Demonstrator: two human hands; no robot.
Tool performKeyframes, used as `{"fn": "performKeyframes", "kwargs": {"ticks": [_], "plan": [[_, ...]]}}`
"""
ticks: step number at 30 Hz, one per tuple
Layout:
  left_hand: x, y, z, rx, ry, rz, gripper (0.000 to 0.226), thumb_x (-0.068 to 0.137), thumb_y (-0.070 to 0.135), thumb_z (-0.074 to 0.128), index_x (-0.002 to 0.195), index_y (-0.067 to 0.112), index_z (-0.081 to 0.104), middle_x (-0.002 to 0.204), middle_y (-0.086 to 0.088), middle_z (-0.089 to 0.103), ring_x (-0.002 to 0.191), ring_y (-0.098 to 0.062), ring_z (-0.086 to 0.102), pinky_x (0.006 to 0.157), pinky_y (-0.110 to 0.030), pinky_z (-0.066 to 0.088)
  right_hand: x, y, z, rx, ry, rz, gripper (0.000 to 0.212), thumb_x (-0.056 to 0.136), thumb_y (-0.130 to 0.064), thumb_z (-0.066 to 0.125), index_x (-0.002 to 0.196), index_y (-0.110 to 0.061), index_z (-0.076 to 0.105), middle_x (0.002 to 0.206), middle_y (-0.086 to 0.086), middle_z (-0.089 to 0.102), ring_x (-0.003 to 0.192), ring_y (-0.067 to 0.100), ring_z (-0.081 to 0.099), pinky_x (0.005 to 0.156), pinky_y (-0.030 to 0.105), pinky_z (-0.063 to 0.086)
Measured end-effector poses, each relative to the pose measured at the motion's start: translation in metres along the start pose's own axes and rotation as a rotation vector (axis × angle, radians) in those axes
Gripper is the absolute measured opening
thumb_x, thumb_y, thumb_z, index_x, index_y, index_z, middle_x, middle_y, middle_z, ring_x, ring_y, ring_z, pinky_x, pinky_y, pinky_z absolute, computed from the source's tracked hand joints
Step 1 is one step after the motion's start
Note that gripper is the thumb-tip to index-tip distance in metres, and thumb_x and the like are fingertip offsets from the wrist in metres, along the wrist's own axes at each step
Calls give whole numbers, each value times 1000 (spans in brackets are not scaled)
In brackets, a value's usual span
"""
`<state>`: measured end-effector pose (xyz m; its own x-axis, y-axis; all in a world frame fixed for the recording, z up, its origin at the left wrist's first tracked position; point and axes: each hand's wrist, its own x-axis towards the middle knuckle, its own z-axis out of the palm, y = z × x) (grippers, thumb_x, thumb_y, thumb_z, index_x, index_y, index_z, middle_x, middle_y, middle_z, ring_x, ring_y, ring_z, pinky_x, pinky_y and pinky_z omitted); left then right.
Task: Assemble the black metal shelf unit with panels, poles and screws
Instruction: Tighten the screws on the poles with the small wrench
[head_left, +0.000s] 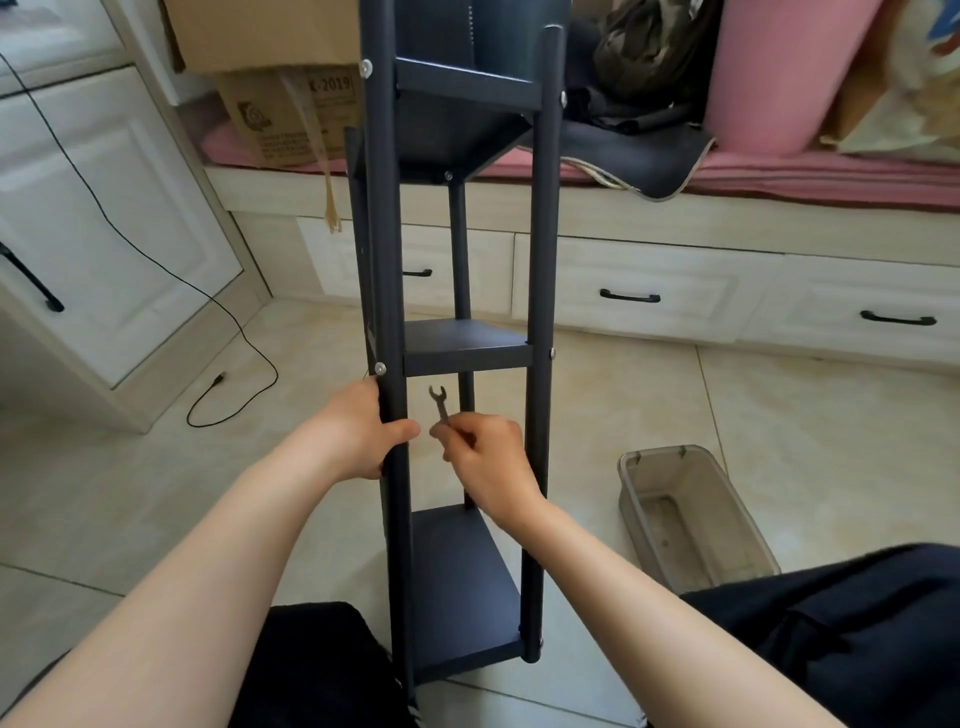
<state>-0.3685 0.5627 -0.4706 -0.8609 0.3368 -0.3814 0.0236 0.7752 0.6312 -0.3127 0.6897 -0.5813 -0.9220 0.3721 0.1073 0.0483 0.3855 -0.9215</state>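
The black shelf unit (457, 332) fills the centre of the frame, standing on the tiled floor. Your left hand (363, 431) wraps the near-left pole (387, 260); brace it firmly. Your right hand (488, 462) pinches a small open-ended spanner (439, 402) just below the middle panel (467, 345); seat it squarely on the screw (380, 368). An empty plastic bin (696, 514) sits lower right, and a loose cable (156, 260) trails left.

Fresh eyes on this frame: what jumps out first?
The tall black shelf unit dominates the centre, running from the person's lap up towards the window bench. The left hand grips its near left pole just below a silver screw, while the right hand pinches a small wrench between the poles. A clear plastic bin sits on the tile floor at right.
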Motion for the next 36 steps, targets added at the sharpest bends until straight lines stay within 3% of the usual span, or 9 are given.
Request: {"fn": "performKeyframes", "kwargs": {"ticks": [3, 6, 9, 11, 17, 23, 29, 34, 36], "plan": [[-6, 3, -1, 10, -1, -13, 36, 96, 19, 66, 129, 10, 52, 116, -14, 65, 102, -34, 67, 84, -47, 60, -17, -6, -19, -114, -14, 48, 22, 97, -21, 57, 88, -11, 74, 68, 1, 66, 64, 22, 60, 68, 39, 54], [-11, 6, 1, 33, 0, -6, 37, 96, 20, 66, 129, 9, 52, 116, -14, 66, 100, -34, 69, 86, -48, 60, -24, -28, -47, -209, -5, -27, 22, 94, -21, 60, 79, -15, 73, 62, -6, 60, 60, 16, 55, 62, 35, 49], [-13, 8, 4, 53, -5, 10, 37, 97, 21, 65, 129, 9, 51, 116, -14, 65, 100, -34, 68, 86, -48, 60, -10, -62, -87, -40, 165, -95, 23, 87, -22, 66, 70, -8, 72, 56, 6, 57, 53, 11, 47, 53, 31, 39], [-14, 9, 8, 65, -18, 27, 37, 97, 21, 65, 128, 9, 50, 115, -14, 65, 101, -35, 68, 86, -49, 59, 3, -81, -115, 43, 180, -64, 23, 84, -24, 65, 72, -6, 72, 60, 9, 58, 55, 12, 48, 53, 29, 37], [-10, 9, 17, 128, -7, 75, 34, 97, 23, 66, 124, 10, 50, 106, -11, 64, 92, -31, 69, 76, -47, 62, 22, -75, -157, -92, 76, 146, 15, 86, -25, 67, 80, -16, 78, 87, 4, 70, 76, 10, 56, 69, 28, 48], [-8, 12, 20, -27, -71, 55, 42, 94, 17, 69, 132, 16, 50, 114, -6, 62, 99, -28, 67, 70, -45, 64, 42, -69, -169, 185, 38, 264, 11, 87, -19, 71, 82, -16, 80, 101, -1, 74, 108, 17, 63, 85, 33, 56], [-7, 12, 22, -109, -84, 74, 48, 93, 13, 69, 137, 18, 50, 122, -5, 60, 108, -28, 64, 71, -45, 64, 47, -75, -176, 382, 74, 320, 10, 83, -20, 75, 88, -14, 81, 100, -7, 76, 103, 17, 68, 92, 49, 55], [3, 8, 14, -141, 95, 67, 38, 96, 10, 66, 132, 17, 55, 117, -6, 61, 101, -28, 64, 74, -46, 63, 44, -90, -161, 451, 154, 259, 8, 84, -19, 76, 85, -13, 81, 105, 7, 72, 98, 23, 64, 93, 49, 55], [6, 6, 16, -146, 112, 68, 37, 95, 10, 66, 130, 17, 55, 118, -8, 61, 103, -30, 65, 75, -46, 63, 41, -96, -159, 480, 145, 224, 11, 83, -18, 76, 90, -10, 80, 95, 6, 70, 89, 18, 61, 91, 44, 57]]}}
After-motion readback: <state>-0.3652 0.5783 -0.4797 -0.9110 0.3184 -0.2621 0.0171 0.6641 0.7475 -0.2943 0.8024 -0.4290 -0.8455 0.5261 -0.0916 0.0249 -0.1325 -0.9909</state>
